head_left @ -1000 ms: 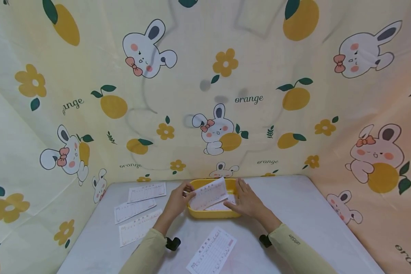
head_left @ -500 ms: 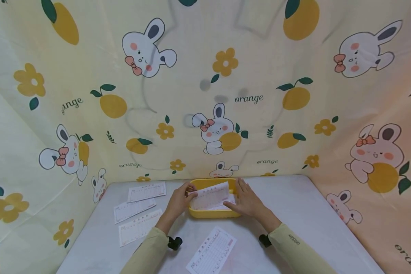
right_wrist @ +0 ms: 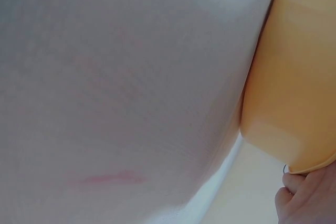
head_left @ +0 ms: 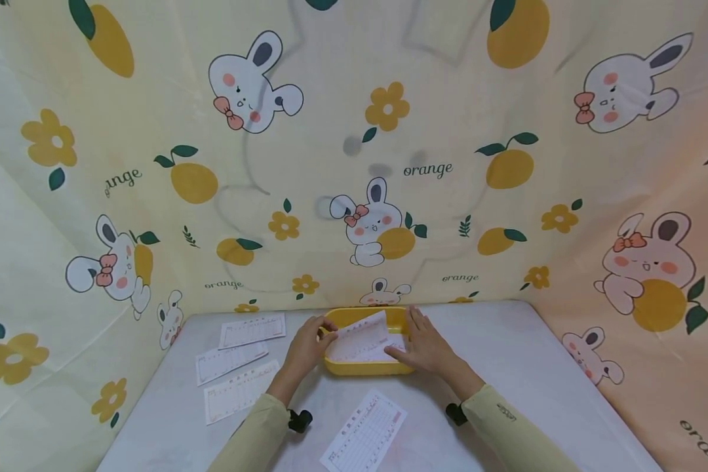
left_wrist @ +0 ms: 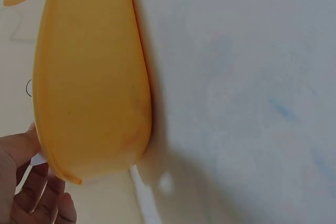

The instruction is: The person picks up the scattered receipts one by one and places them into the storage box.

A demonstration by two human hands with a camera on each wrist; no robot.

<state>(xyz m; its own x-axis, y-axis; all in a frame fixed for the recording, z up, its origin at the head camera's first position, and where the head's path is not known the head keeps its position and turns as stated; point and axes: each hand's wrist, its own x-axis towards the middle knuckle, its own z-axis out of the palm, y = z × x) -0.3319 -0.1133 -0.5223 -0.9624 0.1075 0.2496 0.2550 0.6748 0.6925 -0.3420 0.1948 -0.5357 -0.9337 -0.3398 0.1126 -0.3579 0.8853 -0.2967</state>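
Observation:
A yellow plastic basin (head_left: 368, 370) stands at the back middle of the table. My left hand (head_left: 308, 342) is at its left end, pinching a printed paper slip (head_left: 362, 341) between thumb and fingers. The slip leans inside the basin, its upper right corner raised. In the left wrist view, a bit of white paper shows between the thumb and fingers beside the basin's rim. My right hand (head_left: 431, 344) rests against the basin's right end with fingers fairly straight and the thumb over the front rim. Other paper (head_left: 398, 341) lies in the basin, partly covered.
Three similar slips lie at the left of the table: a back one (head_left: 252, 330), a middle one (head_left: 231, 363) and a front one (head_left: 241, 393). Another slip (head_left: 364, 432) lies slantwise near the front. A patterned cloth (head_left: 354, 151) surrounds the table's back and sides.
The slip in my left hand has tipped lower into the basin and shifted a little, its right end bending. My right hand has stayed in place.

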